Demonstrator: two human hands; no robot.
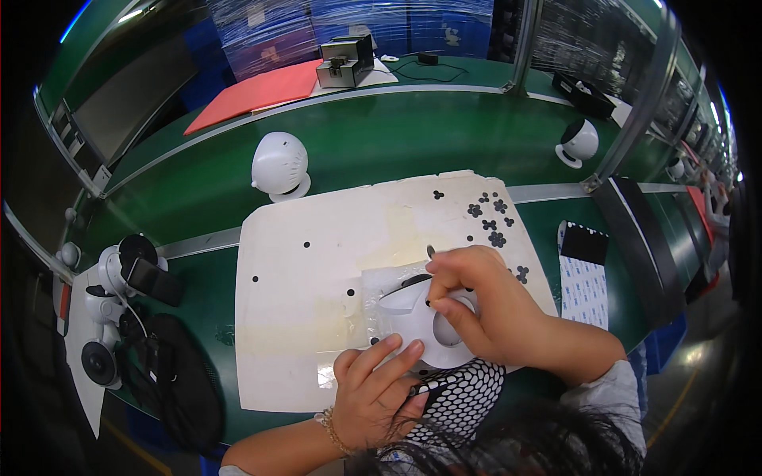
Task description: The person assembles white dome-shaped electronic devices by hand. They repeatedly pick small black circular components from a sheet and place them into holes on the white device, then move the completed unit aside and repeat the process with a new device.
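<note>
A white rounded camera housing (413, 317) lies on a white foam board (309, 270) in front of me. My left hand (373, 393) steadies the housing from below, fingers pressed against its lower edge. My right hand (476, 305) rests on top of it, thumb and forefinger pinching a small dark piece at the housing's surface. Several small black round stickers (492, 226) are stuck on the board's far right corner. A black-and-white dotted sheet (460, 393) lies under my left hand.
A finished white dome camera (279, 165) stands beyond the board, another (579, 141) at the far right. Camera parts and a black pouch (171, 373) sit at the left. A dotted sticker sheet (583, 278) lies right of the board. A red folder (254, 94) lies at the back.
</note>
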